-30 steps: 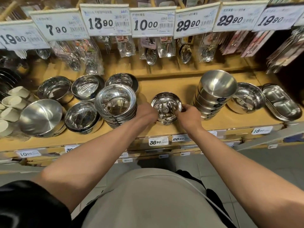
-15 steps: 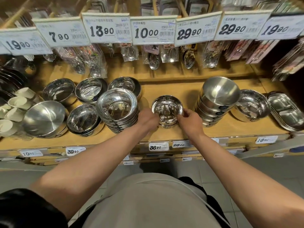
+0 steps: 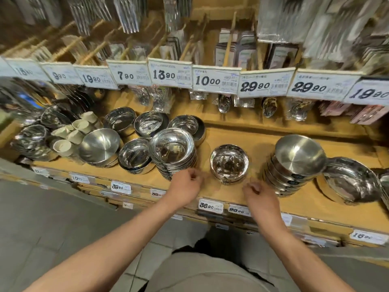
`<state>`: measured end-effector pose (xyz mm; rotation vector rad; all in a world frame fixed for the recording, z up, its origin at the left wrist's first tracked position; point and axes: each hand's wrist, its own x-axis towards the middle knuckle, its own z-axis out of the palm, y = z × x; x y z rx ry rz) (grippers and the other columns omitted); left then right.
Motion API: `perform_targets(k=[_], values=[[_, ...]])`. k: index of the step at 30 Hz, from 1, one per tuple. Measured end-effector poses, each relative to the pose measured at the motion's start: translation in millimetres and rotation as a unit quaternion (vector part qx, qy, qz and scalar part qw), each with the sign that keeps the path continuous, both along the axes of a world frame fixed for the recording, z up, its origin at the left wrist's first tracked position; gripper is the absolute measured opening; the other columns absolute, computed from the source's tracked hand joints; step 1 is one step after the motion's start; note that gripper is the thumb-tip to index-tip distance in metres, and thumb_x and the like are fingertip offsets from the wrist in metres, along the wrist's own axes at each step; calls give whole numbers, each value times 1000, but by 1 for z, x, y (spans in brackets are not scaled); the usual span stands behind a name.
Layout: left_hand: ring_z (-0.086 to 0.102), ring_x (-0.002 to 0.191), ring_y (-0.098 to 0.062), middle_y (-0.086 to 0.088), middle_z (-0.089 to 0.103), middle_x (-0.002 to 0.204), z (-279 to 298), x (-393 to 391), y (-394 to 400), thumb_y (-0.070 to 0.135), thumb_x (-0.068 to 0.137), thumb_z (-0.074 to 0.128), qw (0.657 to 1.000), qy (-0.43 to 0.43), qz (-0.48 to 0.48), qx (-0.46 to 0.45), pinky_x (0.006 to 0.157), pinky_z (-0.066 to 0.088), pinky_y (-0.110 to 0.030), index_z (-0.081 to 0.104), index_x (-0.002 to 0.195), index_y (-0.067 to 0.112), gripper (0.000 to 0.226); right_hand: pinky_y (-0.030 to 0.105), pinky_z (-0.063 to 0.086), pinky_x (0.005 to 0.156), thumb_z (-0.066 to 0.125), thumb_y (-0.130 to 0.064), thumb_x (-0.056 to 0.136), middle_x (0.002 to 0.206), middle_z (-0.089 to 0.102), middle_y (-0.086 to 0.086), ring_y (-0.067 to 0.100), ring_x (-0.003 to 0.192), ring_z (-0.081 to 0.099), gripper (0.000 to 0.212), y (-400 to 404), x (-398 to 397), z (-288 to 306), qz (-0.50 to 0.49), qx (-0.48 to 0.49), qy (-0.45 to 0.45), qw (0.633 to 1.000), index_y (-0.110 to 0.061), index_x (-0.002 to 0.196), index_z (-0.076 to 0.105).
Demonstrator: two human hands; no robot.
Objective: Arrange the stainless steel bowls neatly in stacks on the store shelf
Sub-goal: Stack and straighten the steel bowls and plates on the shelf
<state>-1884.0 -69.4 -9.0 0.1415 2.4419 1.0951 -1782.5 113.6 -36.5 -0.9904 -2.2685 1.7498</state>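
Note:
A small shiny steel bowl stack [image 3: 229,164] stands alone on the wooden shelf [image 3: 259,144] near its front edge. My left hand [image 3: 187,186] hovers just left of it and my right hand [image 3: 260,196] just to its lower right; both have loosely curled fingers, hold nothing and do not touch the bowls. A taller stack of polished bowls [image 3: 173,151] leans beside my left hand. A tilted stack of brushed bowls [image 3: 294,163] rises to the right of my right hand.
More steel bowls [image 3: 134,154] and a brushed bowl [image 3: 99,146] crowd the shelf's left part, with pale cups [image 3: 71,133] beyond. A wide shallow bowl [image 3: 351,180] lies at the right. Price tags [image 3: 214,79] and packaged spoons [image 3: 224,104] hang above.
Both hands have let go of the small bowl stack and drawn back toward the shelf's front edge. The camera view has tilted upward and shifted left.

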Motion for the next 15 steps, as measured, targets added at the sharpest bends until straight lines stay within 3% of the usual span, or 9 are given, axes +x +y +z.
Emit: perform_targets(k=[2, 4, 7, 10, 15], values=[[62, 63, -11, 2, 69, 79, 8, 9, -20, 24, 103, 54, 998, -15, 62, 26, 62, 57, -26, 68, 102, 20, 15, 22, 45, 72, 58, -23, 99, 94, 67, -12, 4, 86, 61, 11, 2, 6, 7, 31, -10, 3, 999, -27, 95, 68], [64, 74, -15, 1, 66, 80, 17, 14, -39, 25, 104, 55, 988, -25, 137, 69, 81, 62, -39, 67, 94, 18, 18, 36, 52, 84, 60, -25, 97, 96, 69, -2, 20, 92, 65, 11, 4, 5, 14, 49, -49, 7, 998, -29, 91, 68], [65, 83, -16, 0, 66, 85, 31, 21, -70, 24, 104, 56, 967, -23, 226, 112, 77, 60, -32, 67, 91, 17, 18, 49, 55, 76, 63, -27, 96, 85, 65, -2, 19, 82, 63, 9, 6, -1, 22, 82, -96, 14, 992, -24, 89, 68], [65, 86, -16, -3, 67, 92, 42, 24, -104, 22, 103, 58, 949, -20, 283, 134, 75, 58, -28, 67, 94, 16, 14, 31, 56, 81, 63, -25, 99, 106, 70, -5, 13, 93, 68, 11, 3, -8, 24, 102, -117, 13, 988, -34, 101, 67], [66, 93, -21, -7, 69, 101, 48, 16, -158, 17, 102, 58, 932, -23, 326, 157, 80, 58, -33, 67, 103, 16, 9, 28, 55, 76, 61, -18, 99, 104, 72, 3, 16, 96, 70, 14, -23, -13, 27, 127, -127, 14, 984, -28, 96, 71]])
